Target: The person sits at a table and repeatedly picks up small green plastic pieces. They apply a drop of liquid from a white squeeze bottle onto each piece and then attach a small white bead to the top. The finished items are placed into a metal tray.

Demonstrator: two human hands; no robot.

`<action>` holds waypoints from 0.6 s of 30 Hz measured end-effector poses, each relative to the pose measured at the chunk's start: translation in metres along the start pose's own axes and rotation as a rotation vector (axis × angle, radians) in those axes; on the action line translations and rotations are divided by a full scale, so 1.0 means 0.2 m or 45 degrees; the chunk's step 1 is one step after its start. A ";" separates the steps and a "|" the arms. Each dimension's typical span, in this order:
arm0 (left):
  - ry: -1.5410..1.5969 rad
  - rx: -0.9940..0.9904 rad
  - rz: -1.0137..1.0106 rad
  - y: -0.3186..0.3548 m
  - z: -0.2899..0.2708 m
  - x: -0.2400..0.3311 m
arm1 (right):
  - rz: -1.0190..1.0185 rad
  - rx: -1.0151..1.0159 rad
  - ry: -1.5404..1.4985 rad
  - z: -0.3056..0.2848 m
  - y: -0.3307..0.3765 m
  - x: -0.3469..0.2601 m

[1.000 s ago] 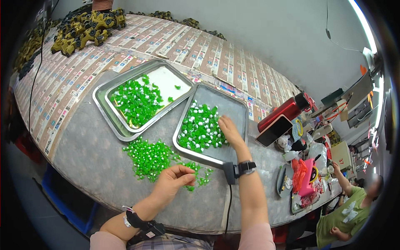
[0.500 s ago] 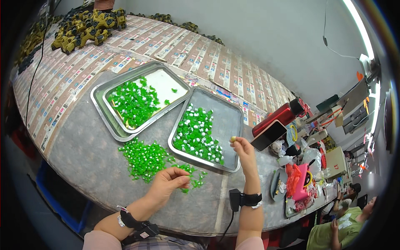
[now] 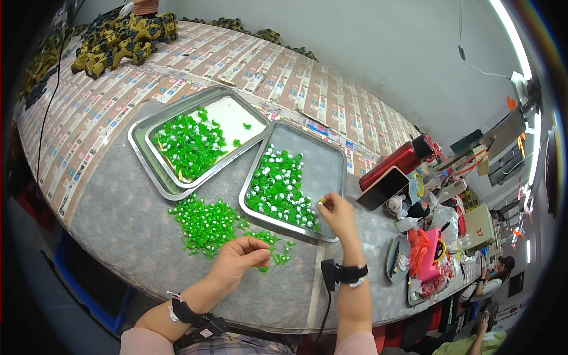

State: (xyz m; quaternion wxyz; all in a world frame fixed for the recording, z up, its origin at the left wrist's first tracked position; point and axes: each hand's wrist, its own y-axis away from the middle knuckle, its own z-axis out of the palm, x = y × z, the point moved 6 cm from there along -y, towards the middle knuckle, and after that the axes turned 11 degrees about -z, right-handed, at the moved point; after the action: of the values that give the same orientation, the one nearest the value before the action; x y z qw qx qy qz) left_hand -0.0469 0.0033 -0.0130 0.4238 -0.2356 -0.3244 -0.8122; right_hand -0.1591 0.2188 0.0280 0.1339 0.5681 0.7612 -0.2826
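My left hand (image 3: 239, 260) hovers over the near edge of a loose pile of small green pieces (image 3: 210, 225) on the grey table mat, its fingertips pinched on one green piece. Over the near right corner of a steel tray (image 3: 331, 171) my right hand (image 3: 336, 214) pinches a tiny pale piece between thumb and finger. That tray holds green pieces with white caps (image 3: 277, 186). To its left a second steel tray (image 3: 145, 127) carries a white inner tray with more green pieces (image 3: 188, 145).
A red bottle (image 3: 397, 164) and a phone (image 3: 383, 188) lie right of the trays, beside cluttered small items and a pink object (image 3: 429, 254). Yellow-black toy parts (image 3: 121, 47) are heaped at the far left. Another person (image 3: 494, 275) sits at the right edge.
My right hand left the capped pieces in the tray, lifted with a small piece, and now sits by the tray's near right corner. My left hand stayed at the loose pile.
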 end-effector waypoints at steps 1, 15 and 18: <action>-0.007 -0.008 0.001 0.01 0.00 0.00 | 0.009 -0.010 -0.184 -0.01 0.02 -0.06; -0.026 -0.143 0.018 0.02 0.04 0.00 | 0.112 -0.242 -1.308 0.18 0.42 -0.49; 0.013 -0.140 0.012 0.01 0.03 0.00 | 0.252 -0.225 -1.463 0.20 0.45 -0.48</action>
State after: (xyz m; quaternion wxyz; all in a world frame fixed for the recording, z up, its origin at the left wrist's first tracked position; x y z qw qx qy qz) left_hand -0.0445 0.0073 -0.0083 0.4156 -0.2560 -0.2760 -0.8280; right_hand -0.0494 0.1371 0.0208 0.5974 0.3790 0.5306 -0.4668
